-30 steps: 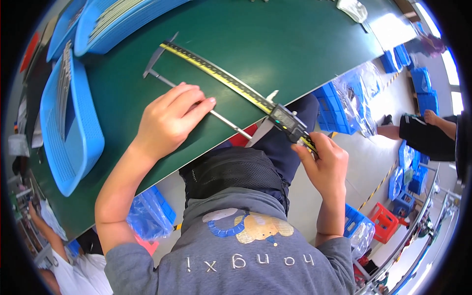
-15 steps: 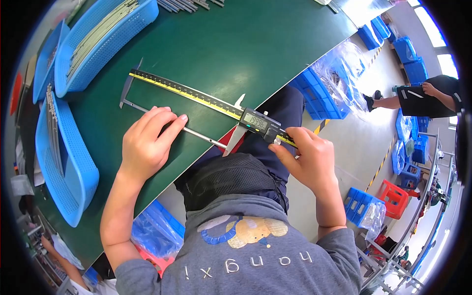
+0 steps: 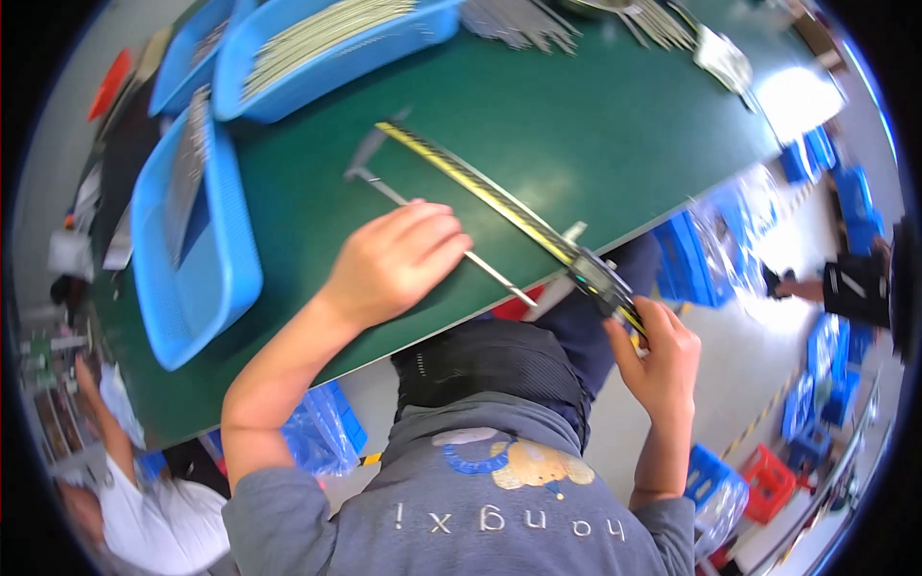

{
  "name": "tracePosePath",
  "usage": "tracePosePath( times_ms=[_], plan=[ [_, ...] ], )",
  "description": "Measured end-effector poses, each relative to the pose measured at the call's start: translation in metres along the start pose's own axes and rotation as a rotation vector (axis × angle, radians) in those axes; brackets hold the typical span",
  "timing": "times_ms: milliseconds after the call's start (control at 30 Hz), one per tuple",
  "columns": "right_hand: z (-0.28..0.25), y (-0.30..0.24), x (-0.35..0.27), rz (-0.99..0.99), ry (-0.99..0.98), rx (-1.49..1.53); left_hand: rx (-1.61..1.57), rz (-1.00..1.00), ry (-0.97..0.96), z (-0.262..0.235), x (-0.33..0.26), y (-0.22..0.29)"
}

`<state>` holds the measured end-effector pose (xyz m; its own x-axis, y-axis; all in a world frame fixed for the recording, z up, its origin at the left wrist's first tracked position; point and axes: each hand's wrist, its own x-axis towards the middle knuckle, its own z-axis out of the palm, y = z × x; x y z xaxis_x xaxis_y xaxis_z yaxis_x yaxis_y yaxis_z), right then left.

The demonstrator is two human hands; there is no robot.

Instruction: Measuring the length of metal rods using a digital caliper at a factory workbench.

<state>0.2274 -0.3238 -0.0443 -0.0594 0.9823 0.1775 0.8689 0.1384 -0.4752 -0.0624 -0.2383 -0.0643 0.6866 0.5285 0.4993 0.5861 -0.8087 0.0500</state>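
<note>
A thin metal rod [image 3: 499,278] is gripped near its middle by the left hand [image 3: 394,259], whose fingers are closed over it from above, with the thumb side turned toward the rod's near end. The tail end of a long digital caliper [image 3: 480,187] is pinched between the thumb and curled fingers of the right hand [image 3: 663,355], just beyond the dark display housing [image 3: 600,278]. The caliper's jaws are set wide apart, and the rod is held between them, roughly parallel to the yellow-marked beam; its far end is met at the fixed jaw, while contact at the sliding jaw cannot be made out for blur. Most of the rod and beam is held over the green tabletop [image 3: 672,144], whereas the housing is held past its edge, above the person's lap. To the left, a light blue basket [image 3: 226,278] is partly filled with upright-leaning rods; behind it, a larger blue basket [image 3: 288,101] is loaded with many pale rods, and a smaller blue basket [image 3: 182,82] is placed beside that. Loose rods [image 3: 519,24] are spread at the far side, near a pale packet [image 3: 722,62]. On the floor to the right, a blue crate [image 3: 687,259] is partly covered by clear plastic.
</note>
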Motion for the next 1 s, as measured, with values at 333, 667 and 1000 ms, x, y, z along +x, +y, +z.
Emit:
tracePosePath(
  times_ms=[333,667,1000],
  plan=[
    [0.002,0.002,0.001,0.013,-0.068,0.042,0.006,0.001,0.098,0.008,-0.006,0.0],
    [0.0,0.003,-0.001,0.01,-0.064,0.065,-0.029,-0.021,0.09,0.007,-0.007,0.002],
    [-0.002,-0.001,0.003,0.015,-0.071,0.058,-0.05,-0.048,0.035,-0.003,-0.003,-0.001]
  ],
)
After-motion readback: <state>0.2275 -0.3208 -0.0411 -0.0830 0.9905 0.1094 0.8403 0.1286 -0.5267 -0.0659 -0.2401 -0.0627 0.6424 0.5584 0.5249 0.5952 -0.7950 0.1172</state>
